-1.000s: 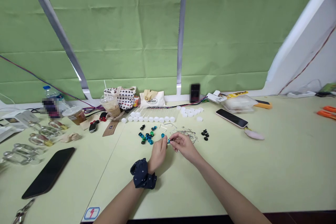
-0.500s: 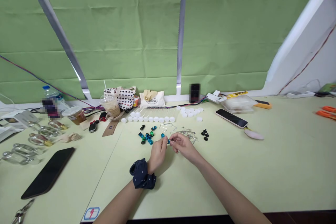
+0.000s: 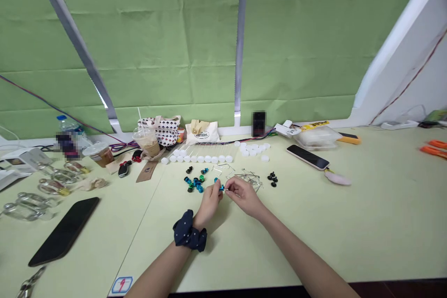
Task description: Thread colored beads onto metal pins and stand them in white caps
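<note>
My left hand [image 3: 208, 200] is closed on a small shiny blue fitting [image 3: 221, 188], held just above the table at the centre. Close on its right, my right hand [image 3: 246, 197] pinches with thumb and forefinger at the fitting's end; a thin pale bit shows there, too small to name. Left of the hands lies a loose cluster of blue, green and black fittings [image 3: 199, 189]. Behind my right hand is a pile of bent silver wires [image 3: 252, 177]. Further right are several black fittings [image 3: 274, 184].
White round caps [image 3: 206, 159] stand in a row behind the parts, more caps [image 3: 253, 151] beside them. A phone [image 3: 308, 157] lies right, a larger black device [image 3: 64, 233] left, near glass bottles [image 3: 52, 186]. Cups of drink [image 3: 148, 141] and bags [image 3: 201, 133] line the back.
The hands have drawn slightly apart at the fingertips, and more of the blue fitting now shows between them. My left hand has turned a little; the parts on the table look unchanged.
</note>
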Demonstrator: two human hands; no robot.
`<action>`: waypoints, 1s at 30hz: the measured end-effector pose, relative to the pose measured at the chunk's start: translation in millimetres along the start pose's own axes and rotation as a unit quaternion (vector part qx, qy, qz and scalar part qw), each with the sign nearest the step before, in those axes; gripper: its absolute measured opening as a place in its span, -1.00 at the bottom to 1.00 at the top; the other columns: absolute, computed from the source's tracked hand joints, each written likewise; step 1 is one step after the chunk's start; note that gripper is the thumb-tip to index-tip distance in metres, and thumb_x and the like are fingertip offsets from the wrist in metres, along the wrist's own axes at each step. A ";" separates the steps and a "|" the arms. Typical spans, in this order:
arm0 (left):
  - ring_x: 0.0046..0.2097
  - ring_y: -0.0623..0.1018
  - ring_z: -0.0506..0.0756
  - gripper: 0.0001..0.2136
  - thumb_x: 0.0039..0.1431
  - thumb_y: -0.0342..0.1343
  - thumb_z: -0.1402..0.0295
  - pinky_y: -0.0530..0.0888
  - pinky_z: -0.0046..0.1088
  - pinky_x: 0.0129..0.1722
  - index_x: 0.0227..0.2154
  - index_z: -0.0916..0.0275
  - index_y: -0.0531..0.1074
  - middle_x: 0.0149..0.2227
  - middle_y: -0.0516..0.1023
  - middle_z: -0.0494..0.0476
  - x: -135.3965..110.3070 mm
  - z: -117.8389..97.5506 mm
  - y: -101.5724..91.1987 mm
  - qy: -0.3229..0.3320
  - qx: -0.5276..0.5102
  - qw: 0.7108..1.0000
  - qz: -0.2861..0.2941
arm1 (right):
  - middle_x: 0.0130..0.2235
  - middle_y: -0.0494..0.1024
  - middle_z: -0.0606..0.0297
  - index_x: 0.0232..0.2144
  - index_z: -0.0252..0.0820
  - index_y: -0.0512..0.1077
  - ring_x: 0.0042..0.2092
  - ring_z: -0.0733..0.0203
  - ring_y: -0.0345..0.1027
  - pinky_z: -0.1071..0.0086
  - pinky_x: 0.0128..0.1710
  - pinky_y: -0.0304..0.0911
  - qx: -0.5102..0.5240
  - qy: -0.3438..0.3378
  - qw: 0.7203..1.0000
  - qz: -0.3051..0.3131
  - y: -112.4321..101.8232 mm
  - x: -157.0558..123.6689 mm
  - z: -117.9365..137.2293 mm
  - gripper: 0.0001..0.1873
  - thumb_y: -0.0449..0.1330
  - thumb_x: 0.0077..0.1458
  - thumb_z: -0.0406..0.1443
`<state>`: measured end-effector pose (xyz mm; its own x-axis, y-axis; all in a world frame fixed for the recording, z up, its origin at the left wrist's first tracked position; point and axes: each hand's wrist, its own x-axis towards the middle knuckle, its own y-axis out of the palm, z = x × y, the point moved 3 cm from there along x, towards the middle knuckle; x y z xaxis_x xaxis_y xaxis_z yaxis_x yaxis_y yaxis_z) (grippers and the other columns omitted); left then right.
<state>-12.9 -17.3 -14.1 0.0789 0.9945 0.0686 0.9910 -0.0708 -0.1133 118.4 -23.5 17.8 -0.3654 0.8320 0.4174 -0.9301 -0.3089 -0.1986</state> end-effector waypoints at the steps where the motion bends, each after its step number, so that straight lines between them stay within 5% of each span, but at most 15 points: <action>1: -0.61 -0.04 -0.08 -0.58 0.14 -0.19 -0.01 -0.04 -0.51 -0.61 -0.63 0.20 0.02 -0.68 -0.08 -0.14 0.4 0.9 0.9 -0.018 -0.025 0.999 0.015 | -0.35 0.30 0.30 -0.41 -0.18 0.34 -0.40 0.33 0.20 0.44 -0.41 0.18 -0.036 -0.025 0.999 0.002 -0.1 -0.6 1.6 -0.95 0.09 0.02 -0.39; 7: -0.62 -0.10 -0.10 -0.62 0.09 -0.08 0.03 -0.12 -0.51 -0.62 -0.63 0.21 0.04 -0.70 -0.07 -0.17 -2.6 -2.4 -0.5 -0.097 -0.095 0.990 0.047 | -0.26 0.24 0.26 -0.49 -0.18 0.33 -0.37 0.33 0.21 0.48 -0.51 0.19 -0.091 -0.044 0.995 0.014 3.4 -4.5 2.2 -0.89 0.07 -0.06 -0.46; 11: -0.61 -0.10 -0.09 -0.63 0.10 -0.08 0.03 -0.11 -0.50 -0.62 -0.61 0.20 0.06 -0.71 -0.08 -0.17 -1.8 -4.8 -4.6 -0.078 -0.094 0.992 0.041 | -0.17 0.27 0.25 -0.16 -0.04 0.22 -0.39 0.30 0.31 0.50 -0.65 0.24 0.074 0.113 0.991 -0.002 8.7 -2.9 -11.1 -0.66 0.16 -0.01 -0.16; 15: -0.63 -0.05 -0.10 -0.59 0.11 -0.12 -0.01 -0.10 -0.49 -0.62 -0.63 0.24 0.13 -0.72 -0.02 -0.15 0.1 -4.7 -4.3 -0.041 -0.058 0.996 0.048 | -0.48 0.34 0.36 -0.37 -0.18 0.23 -0.61 0.38 0.22 0.48 -0.68 0.20 0.190 0.232 0.953 0.043 15.2 -2.0 -24.7 -0.58 0.01 0.05 0.07; 18: -0.63 -0.05 -0.10 -0.58 0.10 -0.11 0.00 -0.10 -0.49 -0.62 -0.65 0.24 0.12 -0.72 -0.03 -0.15 0.4 -5.5 -2.7 -0.038 -0.056 0.996 0.049 | -0.52 0.31 0.40 -0.40 -0.21 0.27 -0.59 0.39 0.19 0.46 -0.61 0.19 0.176 0.168 0.969 0.035 10.7 -0.2 -21.9 -0.67 0.17 -0.01 -0.06; 22: -0.64 -0.07 -0.11 -0.63 0.06 -0.05 0.04 -0.12 -0.51 -0.63 -0.63 0.22 0.10 -0.72 -0.05 -0.17 -1.2 -2.9 -2.9 -0.095 -0.101 0.989 0.050 | -0.43 0.31 0.34 -0.40 -0.18 0.32 -0.45 0.33 0.22 0.43 -0.46 0.20 0.014 0.024 1.000 0.003 4.4 -0.8 -8.8 -0.94 0.14 -0.01 -0.34; 25: -0.66 -0.07 -0.11 -0.63 0.04 -0.03 0.08 -0.13 -0.51 -0.64 -0.66 0.21 0.06 -0.73 -0.04 -0.17 -0.8 2.0 -5.6 -0.151 -0.137 0.976 0.074 | -0.36 0.29 0.30 -0.50 -0.19 0.32 -0.40 0.33 0.19 0.44 -0.42 0.15 -0.109 -0.067 0.992 0.013 4.8 -3.4 -0.6 -0.84 0.04 -0.08 -0.52; 28: -0.69 -0.08 -0.11 -0.60 0.05 -0.10 0.10 -0.11 -0.50 -0.65 -0.72 0.18 -0.06 -0.76 -0.04 -0.15 3.0 5.9 -12.5 -0.205 -0.127 0.967 0.081 | -0.38 0.25 0.30 -0.57 -0.20 0.30 -0.39 0.32 0.17 0.45 -0.44 0.12 -0.156 -0.093 0.983 0.001 2.0 -4.6 0.8 -0.78 -0.01 -0.14 -0.57; 30: -0.69 -0.06 -0.10 -0.60 0.07 -0.14 0.10 -0.08 -0.49 -0.65 -0.73 0.18 -0.07 -0.75 -0.01 -0.13 7.1 3.9 -20.1 -0.179 -0.081 0.980 0.046 | -0.39 0.26 0.29 -0.58 -0.20 0.31 -0.39 0.32 0.20 0.46 -0.45 0.14 -0.148 -0.082 0.985 -0.022 -3.6 -3.3 -1.8 -0.80 0.01 -0.13 -0.55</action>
<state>-32.8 -8.5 -15.2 0.1537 0.9449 -0.2890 0.9880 -0.1430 0.0580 123.0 -24.4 15.5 -0.3492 0.7478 0.5647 -0.9027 -0.1069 -0.4168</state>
